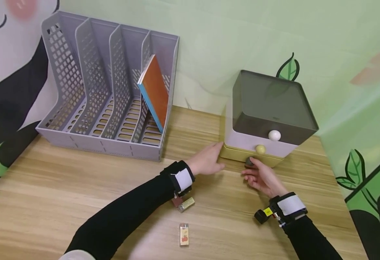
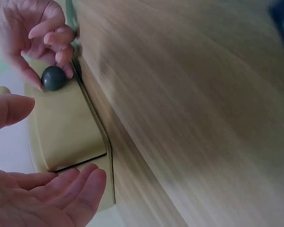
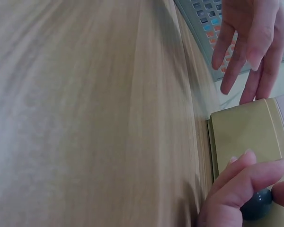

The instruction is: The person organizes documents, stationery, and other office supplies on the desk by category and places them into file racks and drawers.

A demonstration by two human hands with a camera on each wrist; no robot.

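A small three-tier drawer box stands at the back right, with a dark grey top tier [image 1: 275, 103], a pale lilac middle tier [image 1: 243, 139] and a yellow bottom drawer [image 1: 235, 154]. My right hand [image 1: 265, 180] pinches the dark round knob [image 2: 53, 78] of the yellow drawer between thumb and fingers. At the box's lower left corner is my left hand [image 1: 207, 160], its fingers extended along the side. In the left wrist view those fingertips lie close against the yellow side; whether they press on it I cannot tell.
A grey file rack [image 1: 99, 139] stands at the back left, with an orange-covered book [image 1: 157, 90] leaning in its rightmost slot. Two small packets lie on the wooden table: one apple-printed packet [image 1: 184, 234] and another packet [image 1: 186, 204] by my left wrist. A printed cloth hangs behind.
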